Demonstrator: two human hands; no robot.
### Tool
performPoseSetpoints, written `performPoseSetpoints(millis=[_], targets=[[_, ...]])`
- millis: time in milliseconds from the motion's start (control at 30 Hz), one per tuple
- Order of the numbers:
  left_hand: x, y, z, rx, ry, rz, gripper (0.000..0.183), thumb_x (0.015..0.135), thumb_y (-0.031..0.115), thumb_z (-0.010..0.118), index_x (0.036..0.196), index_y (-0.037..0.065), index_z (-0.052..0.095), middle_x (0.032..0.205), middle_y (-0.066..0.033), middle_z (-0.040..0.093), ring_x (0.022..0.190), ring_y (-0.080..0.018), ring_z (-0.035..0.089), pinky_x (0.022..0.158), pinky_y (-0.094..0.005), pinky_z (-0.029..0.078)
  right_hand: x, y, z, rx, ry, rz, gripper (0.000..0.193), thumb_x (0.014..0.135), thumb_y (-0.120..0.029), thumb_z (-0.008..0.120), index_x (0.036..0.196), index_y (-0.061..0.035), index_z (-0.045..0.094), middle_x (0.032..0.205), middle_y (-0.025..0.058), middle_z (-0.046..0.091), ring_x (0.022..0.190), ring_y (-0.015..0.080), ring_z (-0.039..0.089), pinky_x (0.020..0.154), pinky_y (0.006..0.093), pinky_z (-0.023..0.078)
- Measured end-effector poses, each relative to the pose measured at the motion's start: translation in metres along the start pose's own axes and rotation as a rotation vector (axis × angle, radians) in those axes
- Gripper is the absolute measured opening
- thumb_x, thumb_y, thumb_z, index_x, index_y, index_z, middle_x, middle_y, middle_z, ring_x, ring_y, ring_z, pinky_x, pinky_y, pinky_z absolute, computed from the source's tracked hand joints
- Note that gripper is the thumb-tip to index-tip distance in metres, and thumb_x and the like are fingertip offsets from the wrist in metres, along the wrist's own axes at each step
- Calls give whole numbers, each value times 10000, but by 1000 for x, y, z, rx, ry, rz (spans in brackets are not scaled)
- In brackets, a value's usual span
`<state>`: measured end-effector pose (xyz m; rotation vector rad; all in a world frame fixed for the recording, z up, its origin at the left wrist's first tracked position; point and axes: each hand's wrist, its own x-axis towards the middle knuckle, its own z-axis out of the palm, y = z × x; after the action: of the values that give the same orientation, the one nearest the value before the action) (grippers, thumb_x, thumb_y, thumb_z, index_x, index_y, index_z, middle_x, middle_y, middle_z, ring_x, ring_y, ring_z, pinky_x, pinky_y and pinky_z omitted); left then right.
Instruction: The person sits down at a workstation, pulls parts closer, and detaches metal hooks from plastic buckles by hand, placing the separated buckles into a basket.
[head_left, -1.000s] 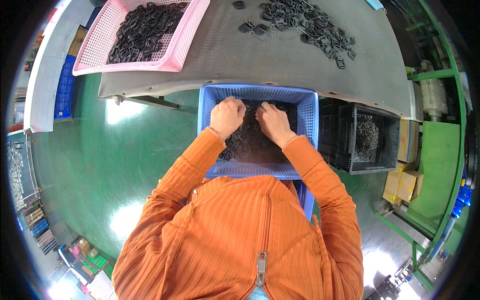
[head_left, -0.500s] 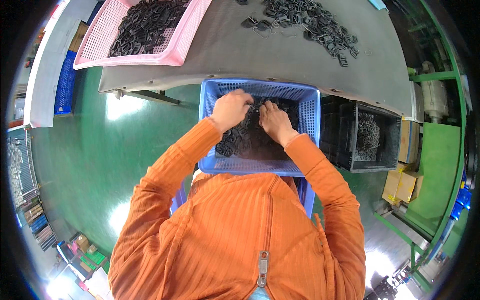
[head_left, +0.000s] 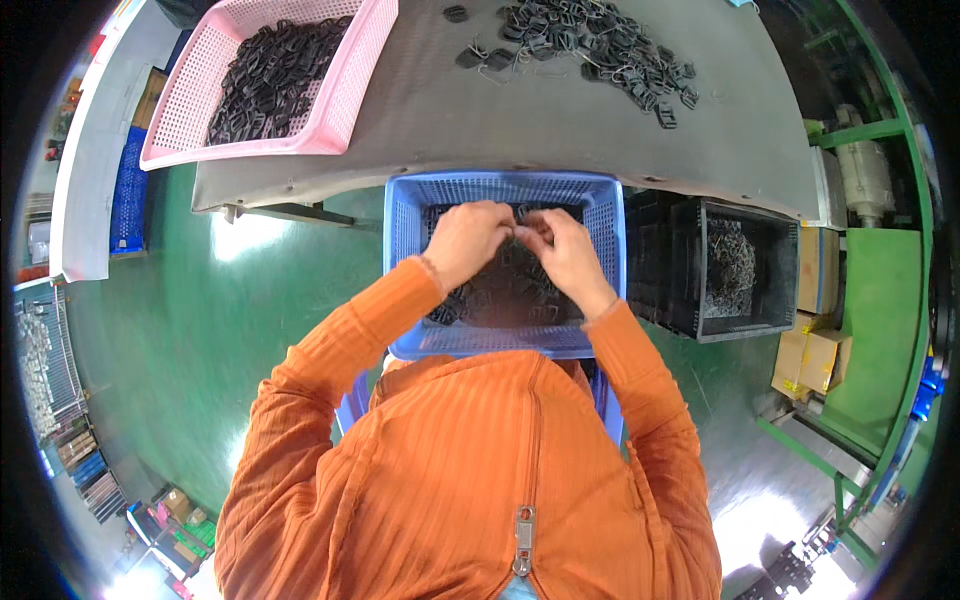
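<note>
A blue plastic basket [head_left: 606,262] stands right before me, its bottom covered with small black plastic buckles [head_left: 545,312]. Above these, my left hand [head_left: 468,240] and my right hand [head_left: 562,250] meet with fingertips almost touching. The fingers of both hands are closed in a pinch. Whatever lies between them is dark and too small to make out.
Across the grey table [head_left: 430,120] lies a loose pile of black buckles [head_left: 610,45]. A pink basket [head_left: 340,135] of black pieces sits at its left. Right of my basket is a black crate [head_left: 745,325] with thin scraps, near cardboard boxes [head_left: 825,358].
My hands have drawn together; the right one has lifted from the black pieces to meet the left. The whole view has shifted slightly.
</note>
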<state>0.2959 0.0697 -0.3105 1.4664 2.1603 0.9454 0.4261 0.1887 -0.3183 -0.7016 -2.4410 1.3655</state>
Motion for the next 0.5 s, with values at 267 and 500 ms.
performPoseSetpoints(millis=[267, 500], targets=[[44, 64, -25, -450, 93, 87, 263, 802, 68, 655, 1048, 12, 579, 959, -122, 650, 914, -219, 636, 758, -312, 508, -21, -30, -108, -187, 436, 108, 126, 844, -127, 627, 878, -8, 650, 801, 82, 656, 643, 135, 594, 599, 272, 478], [160, -41, -61, 84, 498, 168, 191, 819, 149, 615, 970, 34, 631, 1017, -125, 625, 973, -309, 567, 858, -382, 448, -71, 137, -253, -375, 763, 509, 166, 845, -180, 631, 895, -29, 679, 610, 58, 611, 526, 153, 569, 545, 309, 473]])
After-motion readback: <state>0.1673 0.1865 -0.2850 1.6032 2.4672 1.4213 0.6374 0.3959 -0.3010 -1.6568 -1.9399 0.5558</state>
